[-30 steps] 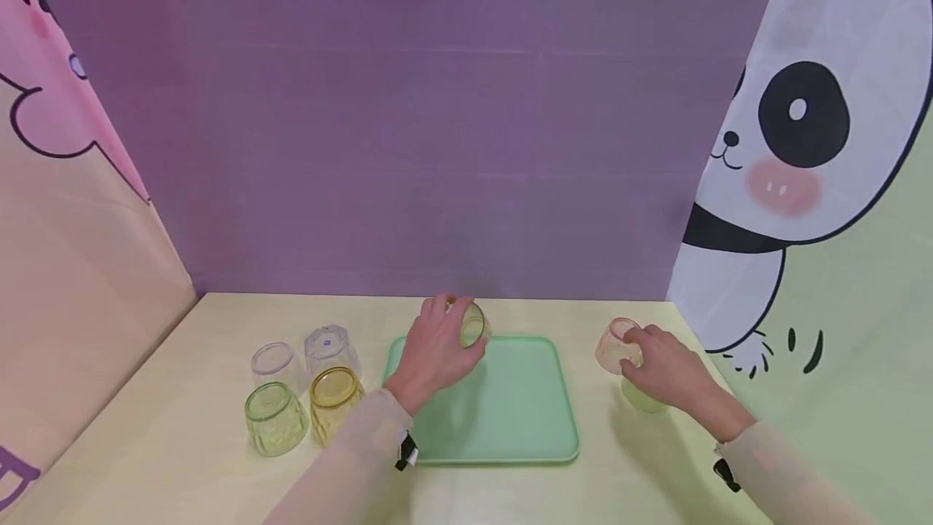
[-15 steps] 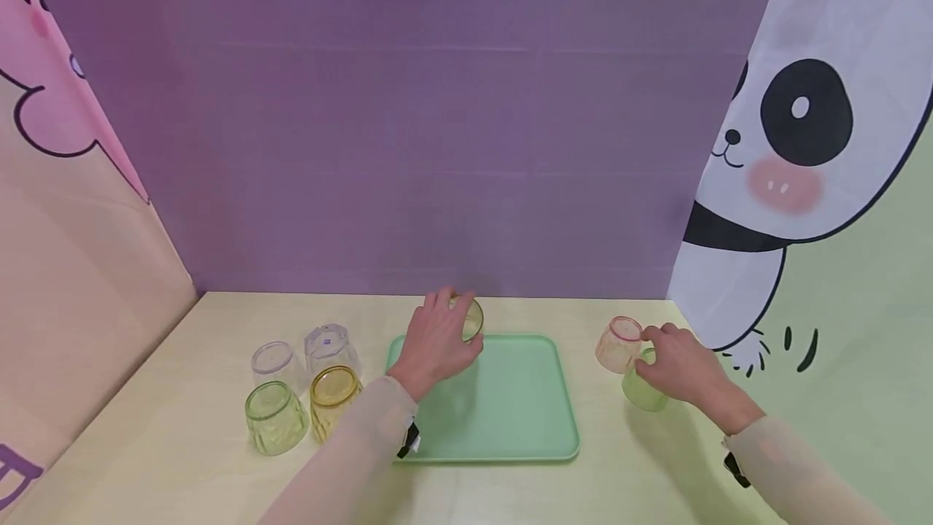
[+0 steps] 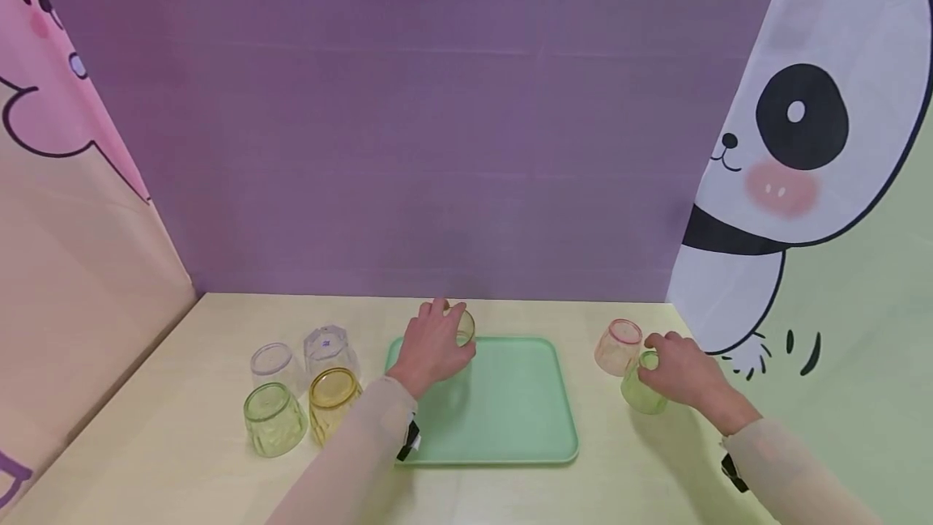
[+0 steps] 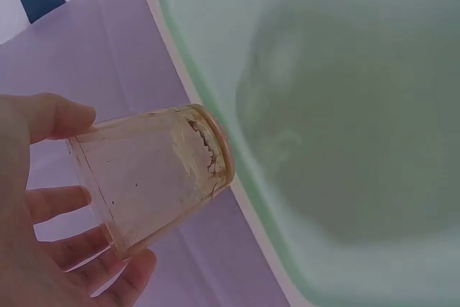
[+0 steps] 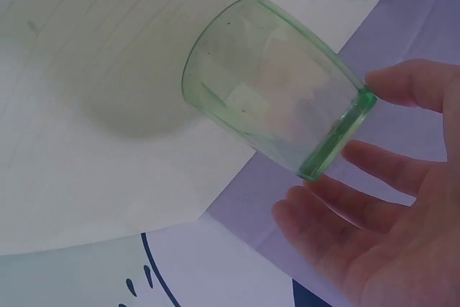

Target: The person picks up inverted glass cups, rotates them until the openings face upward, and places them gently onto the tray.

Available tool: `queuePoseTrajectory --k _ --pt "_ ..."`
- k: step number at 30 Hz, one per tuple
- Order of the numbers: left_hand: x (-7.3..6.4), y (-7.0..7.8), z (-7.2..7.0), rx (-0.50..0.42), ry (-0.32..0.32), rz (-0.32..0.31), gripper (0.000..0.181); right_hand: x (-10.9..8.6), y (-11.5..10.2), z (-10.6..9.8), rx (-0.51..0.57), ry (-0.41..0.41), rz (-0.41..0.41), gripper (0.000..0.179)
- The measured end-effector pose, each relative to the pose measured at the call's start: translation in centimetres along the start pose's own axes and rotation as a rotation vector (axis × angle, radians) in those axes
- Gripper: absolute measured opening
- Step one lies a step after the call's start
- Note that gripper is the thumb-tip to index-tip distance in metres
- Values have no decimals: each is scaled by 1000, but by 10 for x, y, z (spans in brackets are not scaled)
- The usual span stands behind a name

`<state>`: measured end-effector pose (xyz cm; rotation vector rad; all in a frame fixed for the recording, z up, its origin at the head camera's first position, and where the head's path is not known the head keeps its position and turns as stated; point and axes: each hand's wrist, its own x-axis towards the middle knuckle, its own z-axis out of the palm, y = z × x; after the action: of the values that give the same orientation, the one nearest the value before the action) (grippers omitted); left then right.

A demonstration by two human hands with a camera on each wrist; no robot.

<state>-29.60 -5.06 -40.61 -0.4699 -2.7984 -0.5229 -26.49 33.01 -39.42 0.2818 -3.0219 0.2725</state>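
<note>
My left hand point(image 3: 435, 348) grips a pale yellow glass point(image 4: 154, 177) near its rim, thumb on one side and fingers on the other. In the left wrist view the glass's thick base points toward the green tray point(image 4: 277, 246), over whose back left part the hand hovers in the head view. At the right, my right hand point(image 3: 685, 369) has thumb and fingers around the base end of an upturned green glass point(image 5: 273, 84), whose wide mouth faces the table. Just behind that glass, an upturned pink glass point(image 3: 615, 353) stands with no hand on it.
Left of the tray stand several upturned glasses: a green one point(image 3: 274, 424), an amber one point(image 3: 331, 403) and two pale purple ones, the faceted glass point(image 3: 330, 349) and the rounder glass point(image 3: 275, 363). A purple backdrop point(image 3: 437, 144) closes off the table's back edge.
My right hand has left the pink glass, now on the table, and come to the green glass in front of it. My left hand has shifted slightly left with its yellow glass.
</note>
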Motion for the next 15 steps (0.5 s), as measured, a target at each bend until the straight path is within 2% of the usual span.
queuePoseTrajectory --k 6,15 --pt "1 -3 7 38 -32 -2 56 1 1 2 16 -2 -6 46" --pt "2 -12 17 21 -61 -49 56 4 0 4 54 -36 8 47"
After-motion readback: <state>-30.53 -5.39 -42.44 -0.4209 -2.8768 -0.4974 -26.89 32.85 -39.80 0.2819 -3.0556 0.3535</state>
